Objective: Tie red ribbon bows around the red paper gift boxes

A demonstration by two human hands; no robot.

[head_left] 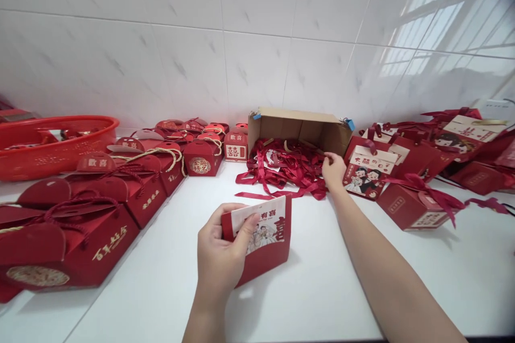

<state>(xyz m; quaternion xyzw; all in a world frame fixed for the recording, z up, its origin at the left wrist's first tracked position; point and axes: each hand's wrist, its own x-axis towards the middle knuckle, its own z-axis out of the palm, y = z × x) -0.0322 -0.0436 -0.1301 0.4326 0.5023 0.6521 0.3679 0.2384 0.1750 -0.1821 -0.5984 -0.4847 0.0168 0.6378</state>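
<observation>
My left hand (225, 249) grips a small red gift bag (265, 265) above the white tabletop, thumb across its printed white flap with a cartoon couple. At the right edge of a heap of dark red ribbons (281, 166), my right hand (335, 170) has its fingers pinched together. What lies between those fingertips is too small to make out. The ribbons spill from a cardboard box (300, 124) lying on its side, its opening facing me. Just right of my right hand stands a red gift bag (367, 171) with a cartoon couple and a ribbon handle.
Rows of red candy boxes (148, 201) with rope ties line the left side. Behind them sits a red plastic basket (52, 155). On the right lie a ribbon-tied box (416, 203) and several more gift bags (462, 136). A tiled wall (257, 64) closes off the back.
</observation>
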